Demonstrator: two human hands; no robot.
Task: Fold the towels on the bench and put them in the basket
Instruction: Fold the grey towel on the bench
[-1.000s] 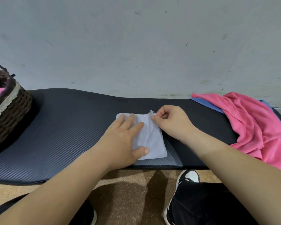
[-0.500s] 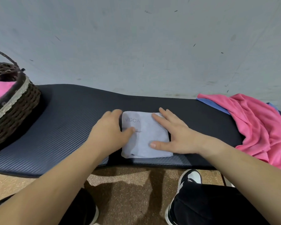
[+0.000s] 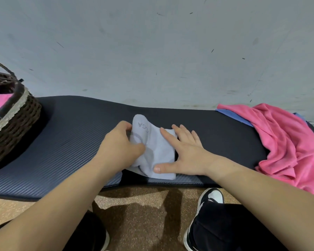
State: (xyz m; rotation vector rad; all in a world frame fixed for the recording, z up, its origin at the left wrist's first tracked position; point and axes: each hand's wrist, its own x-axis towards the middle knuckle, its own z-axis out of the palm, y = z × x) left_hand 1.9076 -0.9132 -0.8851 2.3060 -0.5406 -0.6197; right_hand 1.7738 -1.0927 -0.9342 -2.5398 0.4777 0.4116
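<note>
A small pale-blue folded towel (image 3: 157,151) lies near the front edge of the dark bench (image 3: 71,142). My left hand (image 3: 120,144) grips its left side and lifts that edge, so the towel's far left corner stands up. My right hand (image 3: 184,153) lies flat with fingers spread, pressing the towel's right side onto the bench. A dark woven basket (image 3: 13,122) stands at the left end, with a pink towel (image 3: 0,102) inside. A loose pink towel (image 3: 288,142) is heaped at the right end over a blue towel (image 3: 232,115).
A grey wall runs right behind the bench. Below the front edge are a cork-coloured floor, my dark trouser legs and a black-and-white shoe (image 3: 208,198). Bare bench surface lies between the basket and the pale towel.
The towel was folded over and lay flat under both hands. Now my left hand has closed on its left side and raised it, while my right hand stays flat.
</note>
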